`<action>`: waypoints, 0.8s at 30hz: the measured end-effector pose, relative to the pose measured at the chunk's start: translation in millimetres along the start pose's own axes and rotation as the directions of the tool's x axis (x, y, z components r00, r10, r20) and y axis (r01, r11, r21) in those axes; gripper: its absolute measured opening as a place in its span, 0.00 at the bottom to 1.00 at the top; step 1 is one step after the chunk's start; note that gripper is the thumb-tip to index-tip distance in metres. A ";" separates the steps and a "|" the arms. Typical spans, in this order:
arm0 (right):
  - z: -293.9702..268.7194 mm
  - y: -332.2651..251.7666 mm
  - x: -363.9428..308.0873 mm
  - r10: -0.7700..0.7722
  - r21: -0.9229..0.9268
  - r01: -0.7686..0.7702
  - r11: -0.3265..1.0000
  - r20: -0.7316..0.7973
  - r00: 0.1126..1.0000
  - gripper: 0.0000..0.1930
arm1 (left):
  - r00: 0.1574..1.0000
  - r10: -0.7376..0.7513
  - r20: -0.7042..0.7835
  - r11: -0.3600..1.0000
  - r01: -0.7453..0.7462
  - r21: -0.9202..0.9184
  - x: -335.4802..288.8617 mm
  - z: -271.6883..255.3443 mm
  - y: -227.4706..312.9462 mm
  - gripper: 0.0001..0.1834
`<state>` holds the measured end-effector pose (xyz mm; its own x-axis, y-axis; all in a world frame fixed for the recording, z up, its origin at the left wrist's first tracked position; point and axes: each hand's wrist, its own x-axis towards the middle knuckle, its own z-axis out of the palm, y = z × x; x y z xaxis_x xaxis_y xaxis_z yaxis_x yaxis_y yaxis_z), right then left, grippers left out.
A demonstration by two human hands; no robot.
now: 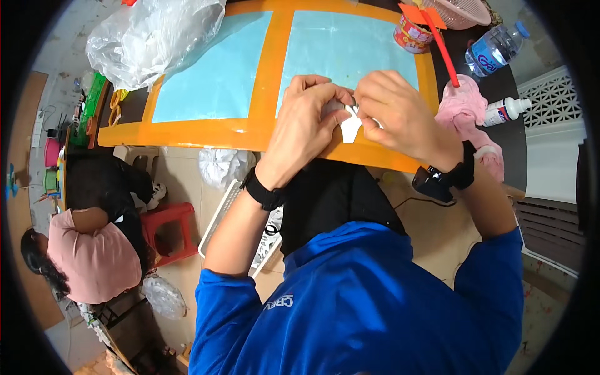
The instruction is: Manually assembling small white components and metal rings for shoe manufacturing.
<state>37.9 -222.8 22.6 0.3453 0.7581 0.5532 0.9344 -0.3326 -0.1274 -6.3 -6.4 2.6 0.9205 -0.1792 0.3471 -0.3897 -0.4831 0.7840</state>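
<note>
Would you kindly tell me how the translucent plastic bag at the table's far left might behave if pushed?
The plastic bag is probably floppy, since its thin film is crumpled into loose folds. It looks light for its bulk, being translucent and puffed out. Its glossy surface suggests it may slide easily.

The head camera looks steeply down from the wearer's head, through a very wide lens which bends straight edges toward the rim. Quite near, the blue shirt (356, 306) fills the lower middle; the left hand (306, 115), right hand (389, 107) and table (270, 75) come in the upper middle.
</note>
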 end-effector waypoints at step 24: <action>1.3 -1.9 -4.1 0.042 0.019 -0.041 0.999 -0.050 0.998 0.09 | 0.995 0.052 0.090 0.994 -0.060 0.094 2.8 -2.7 -2.2 0.13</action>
<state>34.9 -224.6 19.6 0.3791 0.7145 0.5880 0.9211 -0.3523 -0.1658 -2.9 -3.5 3.2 0.8977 -0.2803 0.3398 -0.4404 -0.5495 0.7100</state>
